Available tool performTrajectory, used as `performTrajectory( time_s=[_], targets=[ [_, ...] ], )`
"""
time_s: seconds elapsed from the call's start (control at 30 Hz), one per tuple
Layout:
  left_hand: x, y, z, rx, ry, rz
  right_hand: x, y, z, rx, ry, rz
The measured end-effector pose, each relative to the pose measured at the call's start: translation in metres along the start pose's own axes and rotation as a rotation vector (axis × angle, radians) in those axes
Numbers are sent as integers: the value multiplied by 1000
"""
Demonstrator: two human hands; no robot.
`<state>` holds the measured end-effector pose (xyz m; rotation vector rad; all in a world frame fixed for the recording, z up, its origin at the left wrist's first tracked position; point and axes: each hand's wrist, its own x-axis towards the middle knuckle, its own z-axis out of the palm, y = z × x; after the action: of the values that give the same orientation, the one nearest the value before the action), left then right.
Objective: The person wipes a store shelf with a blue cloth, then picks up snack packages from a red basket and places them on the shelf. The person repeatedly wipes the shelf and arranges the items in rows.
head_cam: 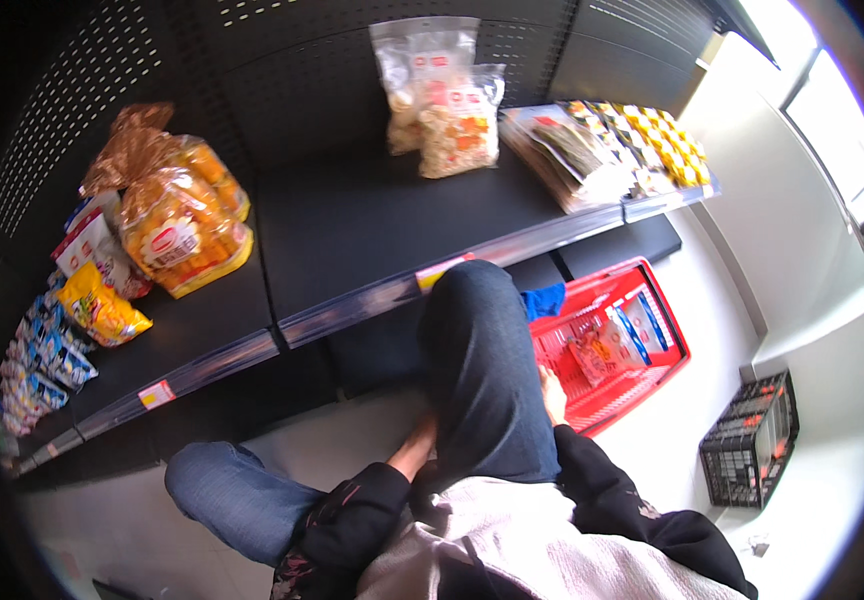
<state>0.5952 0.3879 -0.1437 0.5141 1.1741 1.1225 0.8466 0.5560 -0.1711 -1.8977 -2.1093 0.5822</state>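
Observation:
My left hand [424,441] reaches down behind my raised knee; only the wrist and a bit of the hand show, and its fingers are hidden. Against the near left side of a red plastic shopping basket [661,300] is my right hand [551,391], partly covered by my knee, so its grip cannot be made out. Inside the basket lie a red-printed snack packet [593,357] and packets with blue edges [633,336]. A blue cloth-like item [544,301] hangs at the basket's upper left corner.
The black shelf [342,247] holds bagged bread [177,232], a yellow snack bag [102,304], clear food bags [462,124] and flat packets [582,150]. A black crate [750,439] stands on the floor at right, near the white wall.

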Motion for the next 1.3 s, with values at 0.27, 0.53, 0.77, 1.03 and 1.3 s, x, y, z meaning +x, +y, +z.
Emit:
performTrajectory(
  time_s=[0.27,0.53,0.77,1.03,1.3],
  targets=[
    [6,14,10,-67,48,13,-4,-18,-8,-1,53,-68],
    [22,25,25,-50,112,-149,-1,-22,-9,-5,16,-30],
    [32,22,28,14,109,-135,-3,-19,-17,60,-48,-40],
    [28,15,22,110,144,-74,51,81,-94,372,186,-209],
    [23,33,13,384,221,-72,102,200,-146,-182,226,245]
  ],
)
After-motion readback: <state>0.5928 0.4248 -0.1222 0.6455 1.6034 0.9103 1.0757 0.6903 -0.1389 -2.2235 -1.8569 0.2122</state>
